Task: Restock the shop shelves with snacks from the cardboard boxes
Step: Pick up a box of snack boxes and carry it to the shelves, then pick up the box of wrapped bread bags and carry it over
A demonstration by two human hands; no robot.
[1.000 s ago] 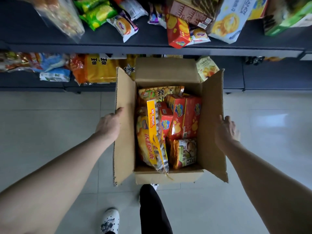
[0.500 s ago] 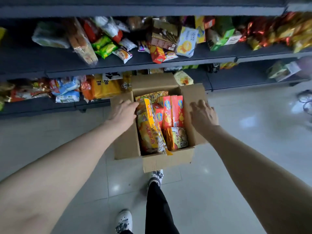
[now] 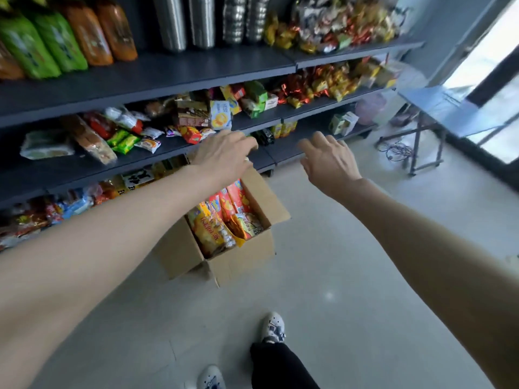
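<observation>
Hands raised over cardboard box (image 3: 241,262) of snacks, left hand (image 3: 224,155) and right hand (image 3: 328,161) grip slack, empty

**What the view hides or blurs**

The left hand (image 3: 224,157) covers the far flap and far end of the cardboard box (image 3: 238,259), so the packets there cannot be seen. Print on the yellow packet (image 3: 210,231) in the box is too smeared to read. Both forearms run off the bottom corners. The green and orange bags (image 3: 59,37) on the top shelf are cut by the upper edge, as are the metal cylinders (image 3: 196,21). The wrapped sweets (image 3: 337,23) at upper right are motion-blurred into a mass. The far-left snacks on the lowest shelf (image 3: 28,220) are dark and indistinct. One shoe (image 3: 210,377) is clipped by the bottom edge.
</observation>
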